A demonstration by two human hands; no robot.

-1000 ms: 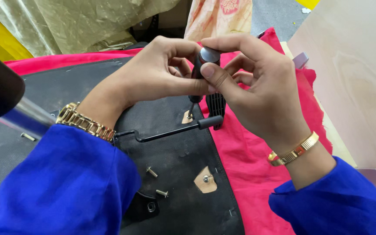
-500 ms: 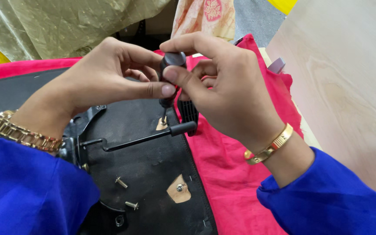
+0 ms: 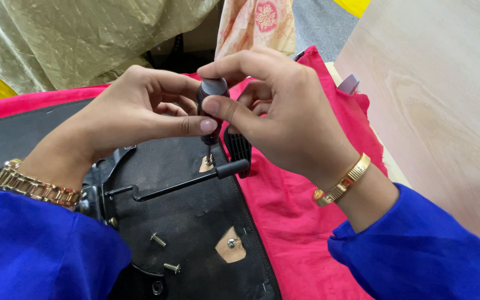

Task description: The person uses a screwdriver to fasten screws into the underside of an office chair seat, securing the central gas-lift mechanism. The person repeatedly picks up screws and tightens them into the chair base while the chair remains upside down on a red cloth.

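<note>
Both my hands grip a short screwdriver [image 3: 211, 89] with a dark handle, held upright. My left hand [image 3: 134, 114] pinches its shaft with thumb and fingers. My right hand [image 3: 276, 116] wraps the handle top. The tip sits on a screw in a tan patch [image 3: 206, 164] of a black fabric-covered seat base [image 3: 190, 216]. A black metal lever [image 3: 190, 182] lies across the base just below the tip. Two loose screws [image 3: 158, 239] lie on the black fabric. Another screw sits in a second tan patch [image 3: 231, 244].
A pink cloth [image 3: 301, 222] lies under the base. A pale wooden board [image 3: 445, 94] stands at the right. Olive-gold fabric [image 3: 84, 39] and a patterned cloth [image 3: 256, 25] hang at the back. A black metal bracket [image 3: 98, 191] sits by my left wrist.
The view has shifted, so my hands and the base sit a little differently in frame. Both hands keep their grip on the screwdriver over the same tan patch.
</note>
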